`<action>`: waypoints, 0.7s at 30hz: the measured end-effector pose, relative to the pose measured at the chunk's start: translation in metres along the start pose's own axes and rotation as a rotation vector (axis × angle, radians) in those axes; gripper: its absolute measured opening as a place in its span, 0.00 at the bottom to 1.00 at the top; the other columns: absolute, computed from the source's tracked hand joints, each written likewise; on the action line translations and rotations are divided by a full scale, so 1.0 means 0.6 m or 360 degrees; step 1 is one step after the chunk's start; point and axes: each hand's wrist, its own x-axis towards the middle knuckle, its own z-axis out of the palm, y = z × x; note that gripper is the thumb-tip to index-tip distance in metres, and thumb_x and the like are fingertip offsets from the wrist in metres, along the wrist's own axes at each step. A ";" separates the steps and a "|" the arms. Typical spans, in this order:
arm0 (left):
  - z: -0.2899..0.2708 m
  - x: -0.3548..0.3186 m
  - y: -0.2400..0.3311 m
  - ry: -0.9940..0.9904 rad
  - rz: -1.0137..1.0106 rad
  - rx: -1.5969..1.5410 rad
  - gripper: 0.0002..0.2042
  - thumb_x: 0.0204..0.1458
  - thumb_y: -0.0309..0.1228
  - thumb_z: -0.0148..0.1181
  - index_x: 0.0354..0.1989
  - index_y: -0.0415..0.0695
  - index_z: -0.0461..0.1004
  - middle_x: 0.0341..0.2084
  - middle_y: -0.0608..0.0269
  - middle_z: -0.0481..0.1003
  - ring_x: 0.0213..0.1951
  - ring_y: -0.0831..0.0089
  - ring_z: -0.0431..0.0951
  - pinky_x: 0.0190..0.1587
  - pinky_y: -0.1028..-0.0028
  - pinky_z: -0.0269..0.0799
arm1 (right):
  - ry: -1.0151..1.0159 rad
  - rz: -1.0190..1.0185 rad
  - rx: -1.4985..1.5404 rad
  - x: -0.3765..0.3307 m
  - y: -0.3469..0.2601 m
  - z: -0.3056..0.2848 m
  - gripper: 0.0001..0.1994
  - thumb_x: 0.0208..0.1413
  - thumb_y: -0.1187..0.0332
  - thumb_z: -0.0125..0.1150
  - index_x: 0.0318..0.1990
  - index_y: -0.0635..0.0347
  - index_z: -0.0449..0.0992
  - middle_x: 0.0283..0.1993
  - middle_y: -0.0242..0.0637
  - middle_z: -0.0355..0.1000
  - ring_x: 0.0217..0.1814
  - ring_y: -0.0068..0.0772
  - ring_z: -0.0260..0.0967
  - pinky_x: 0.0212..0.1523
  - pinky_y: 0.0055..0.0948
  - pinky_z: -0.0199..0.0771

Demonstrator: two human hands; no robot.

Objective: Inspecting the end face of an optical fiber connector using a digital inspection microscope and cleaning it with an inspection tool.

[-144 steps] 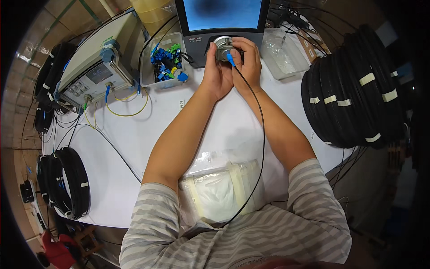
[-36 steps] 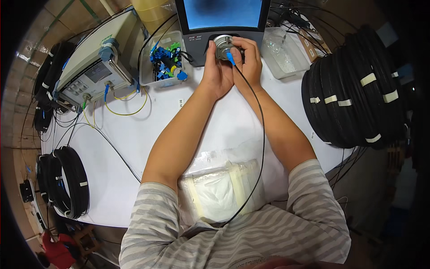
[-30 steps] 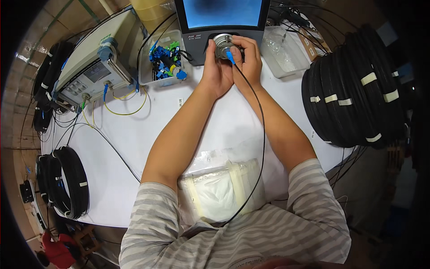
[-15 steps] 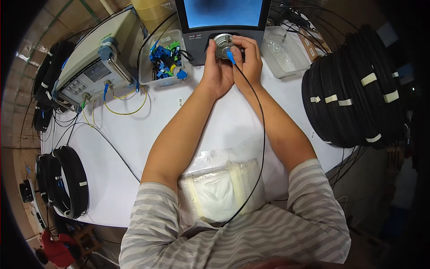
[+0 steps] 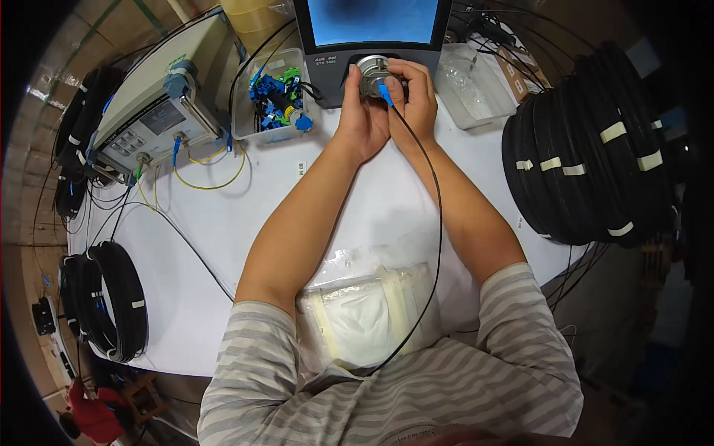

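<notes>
Both of my hands are raised to a round silver knob-like fitting on the front of a dark device with a blue screen at the table's far edge. My left hand cups the fitting from the left. My right hand pinches a blue fibre connector against the fitting. A thin black cable runs from that connector down over my right forearm to my lap.
A clear box of blue and green connectors stands left of the device, and a grey test instrument with yellow leads lies further left. Black cable coils are stacked at the right, more coils at the left. A clear bag of white wipes lies near me.
</notes>
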 end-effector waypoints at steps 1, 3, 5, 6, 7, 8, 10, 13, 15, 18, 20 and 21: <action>0.003 0.000 0.001 -0.0025 -0.0005 0.0006 0.33 0.61 0.65 0.50 0.57 0.48 0.71 0.51 0.60 0.77 0.56 0.63 0.76 0.63 0.62 0.70 | 0.0000 -0.0002 -0.0002 0.000 0.001 0.000 0.11 0.66 0.63 0.60 0.45 0.61 0.75 0.50 0.44 0.76 0.51 0.49 0.74 0.52 0.40 0.74; 0.007 -0.004 -0.001 -0.0023 0.0002 0.0016 0.33 0.61 0.66 0.50 0.57 0.48 0.71 0.51 0.60 0.77 0.56 0.63 0.77 0.63 0.62 0.70 | -0.0005 0.0000 -0.0005 -0.001 0.001 -0.003 0.11 0.66 0.63 0.60 0.45 0.61 0.75 0.50 0.44 0.76 0.51 0.49 0.74 0.52 0.40 0.74; 0.007 -0.005 0.000 -0.0020 0.0015 0.0029 0.33 0.61 0.66 0.50 0.57 0.48 0.71 0.51 0.60 0.77 0.55 0.63 0.77 0.63 0.62 0.70 | -0.0009 0.0001 -0.0002 -0.001 0.001 -0.003 0.10 0.66 0.63 0.60 0.45 0.61 0.75 0.50 0.44 0.76 0.51 0.49 0.74 0.52 0.40 0.74; 0.008 -0.005 0.002 -0.0015 0.0009 0.0013 0.33 0.61 0.65 0.50 0.57 0.48 0.71 0.51 0.60 0.77 0.55 0.63 0.77 0.63 0.62 0.70 | -0.0038 -0.0006 -0.0020 -0.001 0.001 -0.003 0.11 0.68 0.63 0.59 0.47 0.62 0.75 0.51 0.45 0.75 0.52 0.46 0.74 0.53 0.37 0.75; 0.008 -0.005 0.002 -0.0009 -0.0001 -0.0004 0.32 0.61 0.65 0.50 0.57 0.47 0.71 0.50 0.60 0.77 0.55 0.63 0.77 0.63 0.62 0.70 | -0.0068 -0.0010 -0.0041 -0.002 0.001 -0.005 0.11 0.70 0.63 0.57 0.48 0.63 0.74 0.53 0.45 0.74 0.54 0.43 0.74 0.53 0.35 0.75; 0.008 -0.006 0.002 -0.0008 -0.0005 -0.0003 0.32 0.61 0.65 0.50 0.57 0.47 0.71 0.50 0.60 0.77 0.55 0.63 0.77 0.63 0.62 0.70 | -0.0067 -0.0006 -0.0042 -0.003 0.002 -0.005 0.11 0.70 0.63 0.57 0.48 0.63 0.74 0.53 0.45 0.74 0.54 0.43 0.74 0.53 0.35 0.75; 0.009 -0.007 0.002 -0.0015 -0.0018 0.0003 0.32 0.61 0.64 0.50 0.56 0.47 0.71 0.50 0.60 0.77 0.55 0.63 0.77 0.63 0.62 0.71 | -0.0045 -0.0034 -0.0037 -0.002 0.004 -0.004 0.11 0.70 0.63 0.57 0.48 0.63 0.74 0.53 0.45 0.74 0.54 0.42 0.75 0.53 0.34 0.75; 0.009 -0.006 0.002 -0.0013 -0.0016 -0.0006 0.32 0.61 0.64 0.50 0.56 0.46 0.71 0.50 0.60 0.77 0.55 0.63 0.77 0.63 0.62 0.71 | -0.0062 -0.0018 -0.0043 -0.002 0.003 -0.005 0.11 0.70 0.63 0.57 0.48 0.63 0.74 0.53 0.45 0.74 0.53 0.42 0.75 0.52 0.34 0.75; 0.007 -0.004 0.002 -0.0009 -0.0005 -0.0011 0.32 0.61 0.64 0.50 0.56 0.46 0.71 0.50 0.59 0.77 0.55 0.63 0.77 0.63 0.62 0.71 | -0.0062 -0.0019 -0.0042 -0.001 0.003 -0.004 0.11 0.70 0.63 0.57 0.48 0.63 0.74 0.53 0.45 0.74 0.53 0.42 0.75 0.52 0.34 0.75; 0.007 -0.003 0.001 -0.0010 -0.0011 -0.0013 0.32 0.61 0.64 0.50 0.56 0.46 0.71 0.50 0.59 0.77 0.55 0.63 0.77 0.63 0.62 0.71 | -0.0059 -0.0020 -0.0055 -0.002 0.004 -0.005 0.11 0.70 0.63 0.57 0.48 0.63 0.74 0.53 0.44 0.74 0.53 0.42 0.75 0.52 0.34 0.75; 0.005 -0.003 0.001 -0.0016 -0.0022 -0.0010 0.32 0.61 0.64 0.50 0.55 0.46 0.71 0.50 0.59 0.77 0.55 0.63 0.77 0.63 0.62 0.71 | -0.0056 -0.0027 -0.0064 -0.001 0.002 -0.004 0.11 0.69 0.63 0.57 0.48 0.63 0.74 0.53 0.44 0.74 0.53 0.42 0.75 0.52 0.34 0.75; 0.005 -0.003 0.001 -0.0013 -0.0018 -0.0012 0.32 0.61 0.64 0.50 0.55 0.46 0.71 0.50 0.59 0.77 0.55 0.63 0.77 0.63 0.62 0.71 | -0.0037 0.0002 -0.0023 -0.001 0.001 -0.002 0.11 0.68 0.63 0.59 0.47 0.62 0.74 0.52 0.45 0.75 0.52 0.46 0.74 0.52 0.37 0.75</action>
